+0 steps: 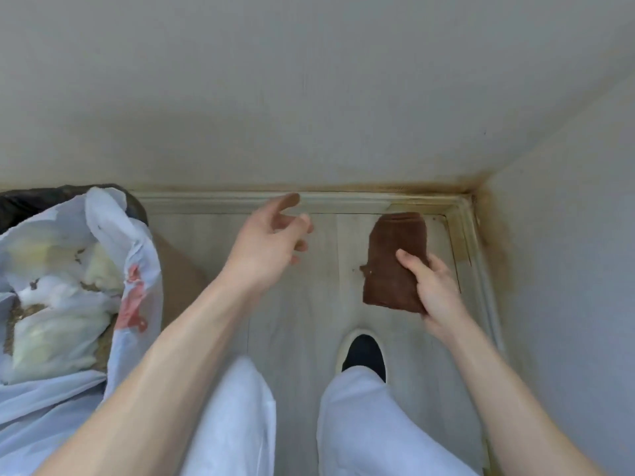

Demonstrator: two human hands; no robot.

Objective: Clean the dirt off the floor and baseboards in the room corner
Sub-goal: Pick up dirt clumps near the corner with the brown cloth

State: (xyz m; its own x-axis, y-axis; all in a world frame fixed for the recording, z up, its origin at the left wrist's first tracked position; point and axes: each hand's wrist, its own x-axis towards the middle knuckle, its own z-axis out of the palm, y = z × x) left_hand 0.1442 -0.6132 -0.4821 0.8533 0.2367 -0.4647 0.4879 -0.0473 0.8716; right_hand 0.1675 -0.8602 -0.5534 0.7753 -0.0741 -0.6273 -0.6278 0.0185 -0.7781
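While standing in a room corner, a person holds a brown cloth point(395, 262) in the right hand point(434, 286), thumb on top and fingers curled under its near edge, above the pale floor point(309, 304). The left hand point(271, 242) hangs empty over the floor, fingers loosely spread and lightly bent, its fingertips near the rear baseboard point(223, 202). Brown dirt point(488, 235) stains the baseboards and lower walls where they meet at the far right corner, and streaks run along the rear baseboard's top edge. A white bag point(68, 269) of crumpled waste sits at left, lining a black bin point(24, 201). One dark shoe point(364, 352) shows below white trousers point(378, 424).
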